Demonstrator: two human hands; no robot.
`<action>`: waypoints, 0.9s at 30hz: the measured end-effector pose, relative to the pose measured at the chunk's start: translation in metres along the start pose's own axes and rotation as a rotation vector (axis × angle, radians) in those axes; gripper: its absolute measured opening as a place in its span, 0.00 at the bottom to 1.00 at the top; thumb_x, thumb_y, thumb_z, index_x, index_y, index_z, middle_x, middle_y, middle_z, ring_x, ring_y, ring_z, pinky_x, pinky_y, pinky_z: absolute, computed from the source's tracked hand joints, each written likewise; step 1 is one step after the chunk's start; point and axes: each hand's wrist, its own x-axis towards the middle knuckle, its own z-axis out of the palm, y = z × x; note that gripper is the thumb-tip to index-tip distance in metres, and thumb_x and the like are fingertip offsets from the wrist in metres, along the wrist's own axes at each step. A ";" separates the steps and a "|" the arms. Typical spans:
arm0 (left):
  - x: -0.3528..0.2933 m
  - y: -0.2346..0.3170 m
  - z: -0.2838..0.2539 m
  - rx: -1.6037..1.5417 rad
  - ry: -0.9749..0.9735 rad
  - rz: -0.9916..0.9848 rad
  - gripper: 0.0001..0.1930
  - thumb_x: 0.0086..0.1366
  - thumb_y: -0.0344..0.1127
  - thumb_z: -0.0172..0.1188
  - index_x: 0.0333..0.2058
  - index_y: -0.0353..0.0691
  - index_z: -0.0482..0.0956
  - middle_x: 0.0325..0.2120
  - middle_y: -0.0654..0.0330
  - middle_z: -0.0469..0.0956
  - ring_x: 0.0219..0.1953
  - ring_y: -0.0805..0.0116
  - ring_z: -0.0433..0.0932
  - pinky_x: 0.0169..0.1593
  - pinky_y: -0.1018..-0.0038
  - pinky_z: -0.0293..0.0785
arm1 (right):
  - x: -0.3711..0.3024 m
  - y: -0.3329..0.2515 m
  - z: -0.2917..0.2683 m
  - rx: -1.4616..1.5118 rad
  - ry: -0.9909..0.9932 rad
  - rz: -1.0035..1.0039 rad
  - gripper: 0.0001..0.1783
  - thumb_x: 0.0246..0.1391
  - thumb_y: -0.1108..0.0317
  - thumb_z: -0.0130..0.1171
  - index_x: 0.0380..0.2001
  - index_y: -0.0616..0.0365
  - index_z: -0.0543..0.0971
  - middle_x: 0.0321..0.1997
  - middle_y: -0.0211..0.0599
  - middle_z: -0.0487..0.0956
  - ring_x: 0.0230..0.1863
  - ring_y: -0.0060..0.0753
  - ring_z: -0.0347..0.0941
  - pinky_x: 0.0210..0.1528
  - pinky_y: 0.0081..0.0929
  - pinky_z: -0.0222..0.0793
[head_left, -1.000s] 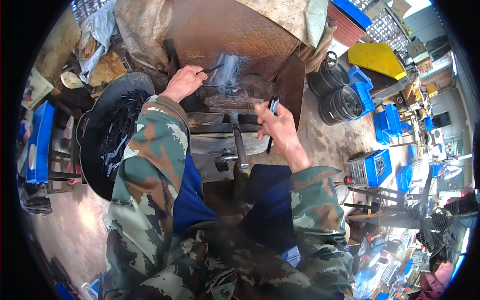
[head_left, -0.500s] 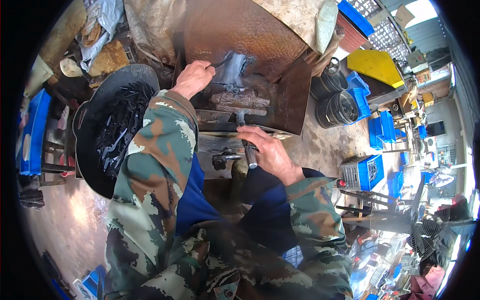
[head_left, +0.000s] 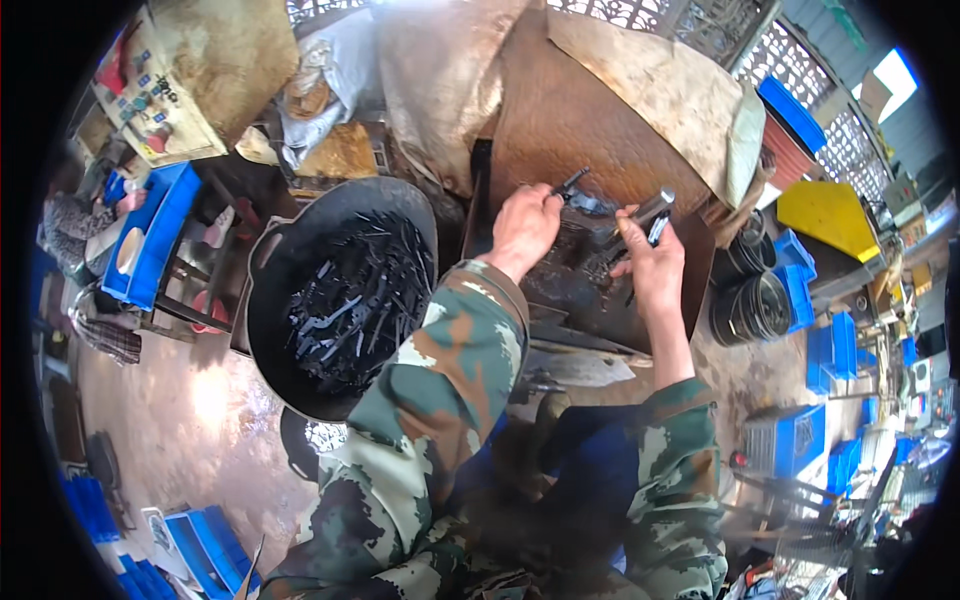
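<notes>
My left hand (head_left: 528, 222) grips a thin dark metal part (head_left: 570, 184) over a dark steel block (head_left: 590, 268). Right beside it, my right hand (head_left: 648, 262) is raised and closed on a hammer (head_left: 650, 212), whose grey head points up and to the right. The two hands are a short way apart above the block. Both forearms wear camouflage sleeves (head_left: 440, 380). A rusty brown sheet (head_left: 580, 120) stands behind the block.
A large black pan (head_left: 275, 262) full of dark metal pieces sits at my left. Blue crates (head_left: 790, 440) and stacked black rings (head_left: 755, 305) lie at the right. Blue bins (head_left: 150, 240) and a seated person (head_left: 75, 215) are at far left.
My right hand has lifted from low near my lap up beside the left hand, bringing the hammer with it. The left hand stays at the block with its thin part.
</notes>
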 end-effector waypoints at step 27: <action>-0.005 0.039 -0.033 -0.284 -0.114 -0.038 0.12 0.65 0.42 0.56 0.38 0.40 0.80 0.31 0.43 0.79 0.38 0.38 0.77 0.40 0.55 0.73 | 0.089 0.023 0.015 -0.295 0.037 -0.144 0.14 0.60 0.61 0.61 0.36 0.61 0.74 0.30 0.34 0.78 0.17 0.23 0.72 0.14 0.23 0.72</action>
